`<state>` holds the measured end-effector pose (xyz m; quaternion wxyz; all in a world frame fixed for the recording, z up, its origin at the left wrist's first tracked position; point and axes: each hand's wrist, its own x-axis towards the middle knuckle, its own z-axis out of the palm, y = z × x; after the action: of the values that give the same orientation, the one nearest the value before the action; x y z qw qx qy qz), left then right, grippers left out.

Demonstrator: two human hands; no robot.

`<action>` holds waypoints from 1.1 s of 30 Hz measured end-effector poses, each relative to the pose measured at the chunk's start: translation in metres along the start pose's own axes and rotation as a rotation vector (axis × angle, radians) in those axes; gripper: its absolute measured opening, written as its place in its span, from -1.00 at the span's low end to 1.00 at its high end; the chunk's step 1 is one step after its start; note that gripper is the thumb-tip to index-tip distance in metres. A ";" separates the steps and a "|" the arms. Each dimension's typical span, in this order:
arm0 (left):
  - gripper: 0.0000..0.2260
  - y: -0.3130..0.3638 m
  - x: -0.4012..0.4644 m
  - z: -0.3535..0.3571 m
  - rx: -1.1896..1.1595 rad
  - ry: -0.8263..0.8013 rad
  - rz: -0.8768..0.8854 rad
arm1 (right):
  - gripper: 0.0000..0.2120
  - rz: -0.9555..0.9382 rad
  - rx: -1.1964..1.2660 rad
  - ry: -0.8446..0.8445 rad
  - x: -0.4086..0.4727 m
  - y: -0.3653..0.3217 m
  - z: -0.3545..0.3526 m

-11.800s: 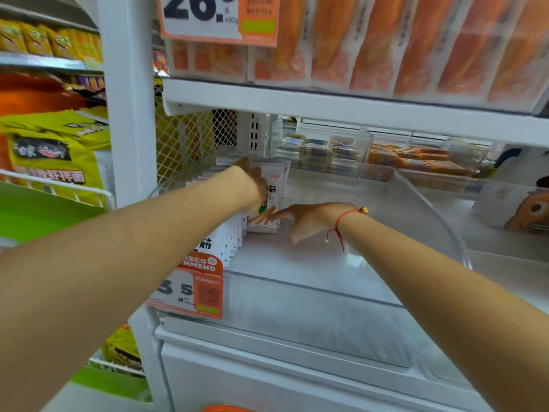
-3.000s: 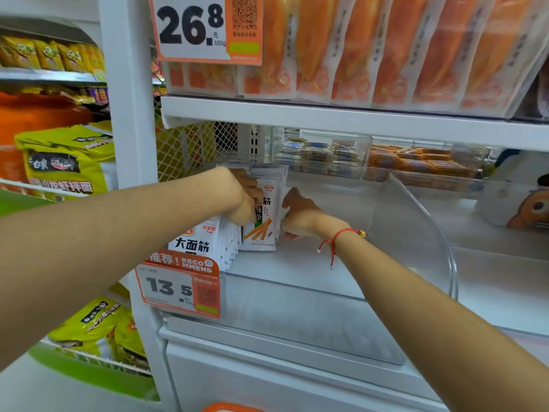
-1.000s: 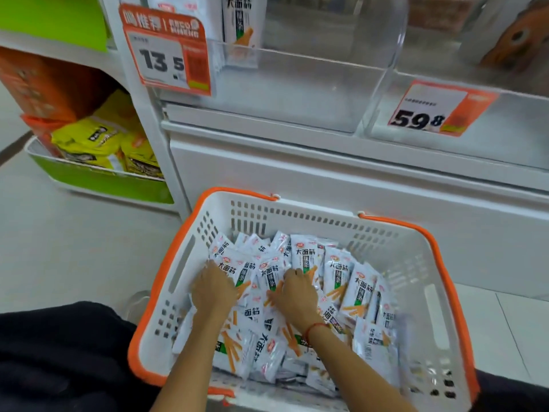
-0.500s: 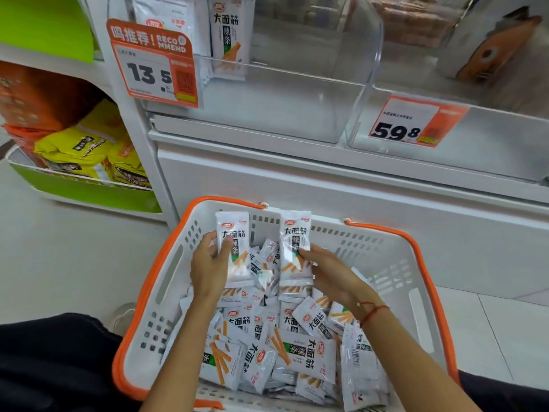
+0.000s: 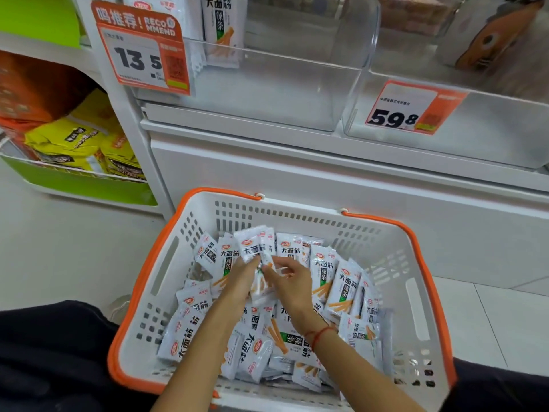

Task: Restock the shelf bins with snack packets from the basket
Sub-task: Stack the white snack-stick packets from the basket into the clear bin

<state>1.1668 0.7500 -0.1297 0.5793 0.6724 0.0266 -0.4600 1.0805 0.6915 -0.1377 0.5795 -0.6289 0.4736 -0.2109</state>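
A white basket with an orange rim stands on the floor below the shelf, holding several white snack packets. Over its middle my left hand grips a small upright bunch of packets. My right hand is right beside it and pinches another packet against that bunch. Above, the clear shelf bin has a row of the same packets standing at its left end, and the rest of the bin is bare.
An orange 13.5 price tag hangs on the bin's left front. A second clear bin with a 59.8 tag is to the right. Yellow bags fill a green tray at lower left. My dark-clothed knees flank the basket.
My hands left the shelf bin and went down into the basket. Each lifted a packet, and now they have come together, merging the packets into one bunch.
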 end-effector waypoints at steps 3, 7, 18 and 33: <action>-0.78 -0.007 0.005 -0.009 -0.028 0.088 0.003 | -0.84 -0.075 -0.130 -0.064 0.010 -0.004 -0.002; -0.79 -0.006 0.007 -0.020 -0.130 0.131 -0.020 | -0.57 0.014 -0.665 0.059 0.045 0.010 -0.021; -0.84 -0.004 0.008 -0.028 -0.184 0.171 -0.032 | -0.75 0.197 -0.401 -0.245 0.064 -0.019 -0.036; -0.61 0.001 0.008 0.001 -0.196 0.099 -0.020 | -0.76 -0.139 -0.316 -0.136 0.010 -0.025 -0.009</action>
<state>1.1714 0.7447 -0.1335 0.6356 0.6343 0.1065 -0.4271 1.0864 0.6750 -0.1149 0.4881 -0.7561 0.4160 -0.1305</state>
